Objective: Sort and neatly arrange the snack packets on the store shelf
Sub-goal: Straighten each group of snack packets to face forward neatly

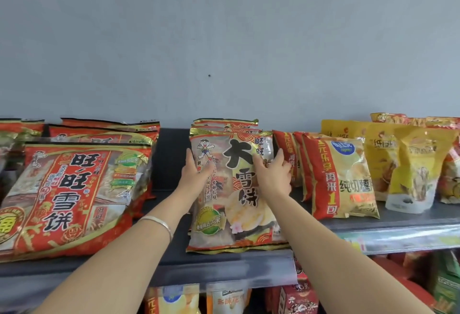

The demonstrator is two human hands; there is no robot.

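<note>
1. The left hand (196, 170) lies flat, fingers spread, on the front rice cracker packet (232, 189)
2. The right hand (272, 173) rests likewise, gripping nothing (both palms pressed on)
3. The packet leans mid-shelf (224, 262), between the big red packets (67, 196) and the crisp packets (341, 176)

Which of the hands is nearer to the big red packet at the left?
Left. The left hand rests on the middle packet, on its side facing the big red packet; the right hand is further away.
</note>
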